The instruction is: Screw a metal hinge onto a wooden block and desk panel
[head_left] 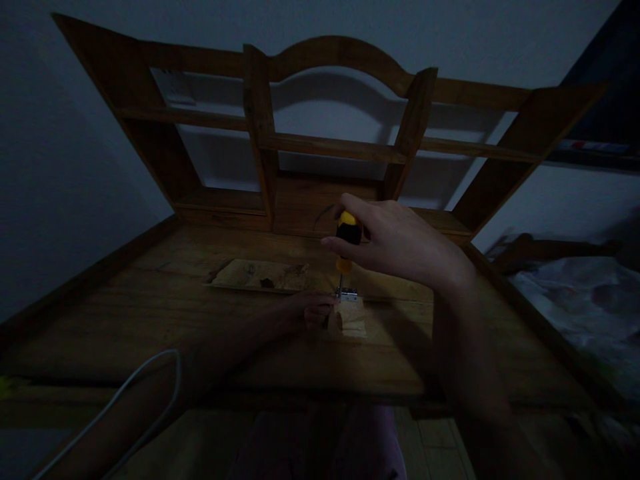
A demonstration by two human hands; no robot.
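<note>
My right hand (pixel 380 233) is closed around the yellow and black handle of a screwdriver (pixel 349 233), held nearly upright with its shaft pointing down. The tip meets a small metal hinge (pixel 349 294) at the far edge of a small pale wood piece (pixel 354 317). My left hand (pixel 315 308) lies low beside the hinge, its fingers closed near the screwdriver's tip and against the wood piece. What those fingers pinch, if anything, is too dark to make out. Left of them a longer flat wood strip (pixel 257 275) with dark patches lies on the desk.
The wooden desk (pixel 200 320) carries a shelf unit (pixel 330 147) along its back, against the wall. A thin white cable (pixel 175 373) loops over my left forearm. To the right, beyond the desk's raised edge, lies a pale plastic-like heap (pixel 580 307).
</note>
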